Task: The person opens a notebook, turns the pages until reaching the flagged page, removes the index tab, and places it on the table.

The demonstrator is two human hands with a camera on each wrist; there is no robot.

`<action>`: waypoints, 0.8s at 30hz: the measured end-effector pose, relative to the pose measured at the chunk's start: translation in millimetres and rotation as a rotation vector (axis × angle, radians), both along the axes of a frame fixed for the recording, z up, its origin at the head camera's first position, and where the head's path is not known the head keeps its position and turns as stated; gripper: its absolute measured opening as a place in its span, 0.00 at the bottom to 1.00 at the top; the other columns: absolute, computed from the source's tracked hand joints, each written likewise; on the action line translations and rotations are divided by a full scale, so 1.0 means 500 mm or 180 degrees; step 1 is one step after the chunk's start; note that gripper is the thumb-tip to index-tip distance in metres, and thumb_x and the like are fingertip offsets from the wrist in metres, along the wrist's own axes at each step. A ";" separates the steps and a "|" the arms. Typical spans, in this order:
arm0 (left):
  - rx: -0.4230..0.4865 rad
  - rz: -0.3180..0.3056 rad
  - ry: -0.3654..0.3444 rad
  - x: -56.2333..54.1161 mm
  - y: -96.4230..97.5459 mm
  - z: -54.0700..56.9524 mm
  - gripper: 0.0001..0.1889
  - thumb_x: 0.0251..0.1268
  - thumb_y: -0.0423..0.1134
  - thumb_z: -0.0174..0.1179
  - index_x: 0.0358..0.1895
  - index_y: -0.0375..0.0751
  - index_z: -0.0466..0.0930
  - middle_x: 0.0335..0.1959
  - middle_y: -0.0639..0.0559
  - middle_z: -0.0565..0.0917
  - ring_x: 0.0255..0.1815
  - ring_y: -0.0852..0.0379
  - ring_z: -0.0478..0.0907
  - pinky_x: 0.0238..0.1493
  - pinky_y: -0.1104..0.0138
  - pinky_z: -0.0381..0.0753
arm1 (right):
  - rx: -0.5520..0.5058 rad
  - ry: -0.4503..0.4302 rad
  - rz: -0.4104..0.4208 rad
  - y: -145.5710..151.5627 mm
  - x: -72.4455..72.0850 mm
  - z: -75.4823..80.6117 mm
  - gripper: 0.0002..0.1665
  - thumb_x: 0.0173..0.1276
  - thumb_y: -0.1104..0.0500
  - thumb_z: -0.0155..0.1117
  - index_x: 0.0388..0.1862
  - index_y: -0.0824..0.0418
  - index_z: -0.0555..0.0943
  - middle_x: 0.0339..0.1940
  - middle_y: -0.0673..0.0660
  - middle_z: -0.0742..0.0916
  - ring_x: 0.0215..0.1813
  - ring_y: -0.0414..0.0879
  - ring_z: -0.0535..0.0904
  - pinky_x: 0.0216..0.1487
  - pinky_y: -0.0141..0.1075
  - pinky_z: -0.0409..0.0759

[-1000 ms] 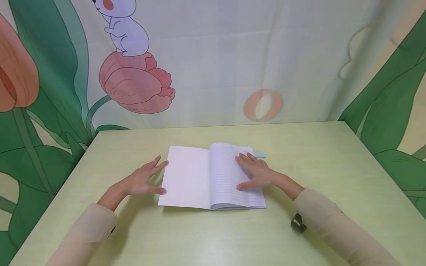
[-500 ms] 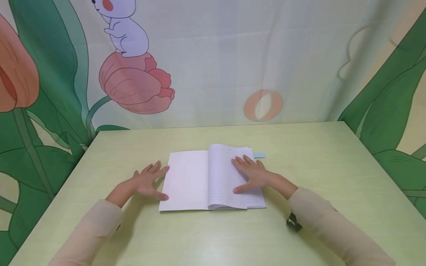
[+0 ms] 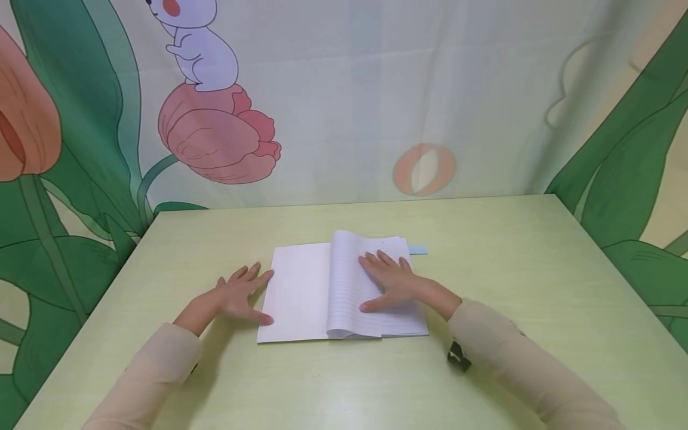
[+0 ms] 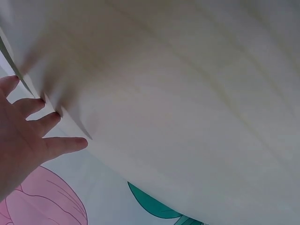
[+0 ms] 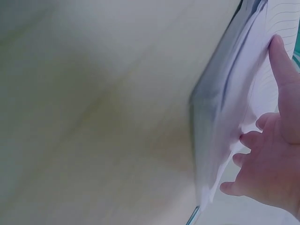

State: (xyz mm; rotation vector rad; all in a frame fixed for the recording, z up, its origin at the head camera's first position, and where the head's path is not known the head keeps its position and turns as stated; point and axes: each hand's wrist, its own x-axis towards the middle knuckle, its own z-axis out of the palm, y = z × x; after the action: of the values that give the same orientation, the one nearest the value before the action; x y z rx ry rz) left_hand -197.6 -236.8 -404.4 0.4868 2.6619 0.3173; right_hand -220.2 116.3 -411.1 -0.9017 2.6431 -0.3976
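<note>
An opened notebook (image 3: pixel 298 292) lies on the table, its left side blank white. On its right side a lined page (image 3: pixel 349 298) bulges up near the spine in a soft curl. My right hand (image 3: pixel 392 282) rests spread on that lined page; the right wrist view shows the same hand (image 5: pixel 269 159) over the paper beside the notebook's edge. At the left edge of the notebook my left hand (image 3: pixel 239 294) stands with fingers apart, thumb and forefinger tips at the border. The left wrist view has this hand's fingers (image 4: pixel 44 123) spread straight.
A pale blue tab (image 3: pixel 418 250) sticks out from the notebook's upper right. The light wooden table (image 3: pixel 484 239) ends at the back against a curtain (image 3: pixel 333 119) printed with tulips and a white animal. A dark strap piece (image 3: pixel 458 357) hangs under the right sleeve.
My right hand has slid left across the notebook, and the page's curl has shifted left with it. My left hand has moved slightly toward me and right; the blank left side now lies flatter.
</note>
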 end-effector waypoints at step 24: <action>0.0884 0.0112 0.0189 -0.010 0.003 0.000 0.47 0.54 0.60 0.59 0.68 0.29 0.53 0.65 0.34 0.61 0.65 0.38 0.56 0.63 0.48 0.53 | 0.0121 0.0028 -0.0055 -0.111 0.011 0.011 0.59 0.57 0.27 0.49 0.74 0.56 0.39 0.73 0.58 0.45 0.72 0.53 0.33 0.63 0.60 0.35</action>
State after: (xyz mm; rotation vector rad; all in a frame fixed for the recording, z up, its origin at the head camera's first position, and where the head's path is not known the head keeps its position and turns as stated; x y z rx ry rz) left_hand -202.7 -235.3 -404.4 0.5408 2.6986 0.6994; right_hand -214.6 61.0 -405.7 -0.8713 2.6588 -0.3470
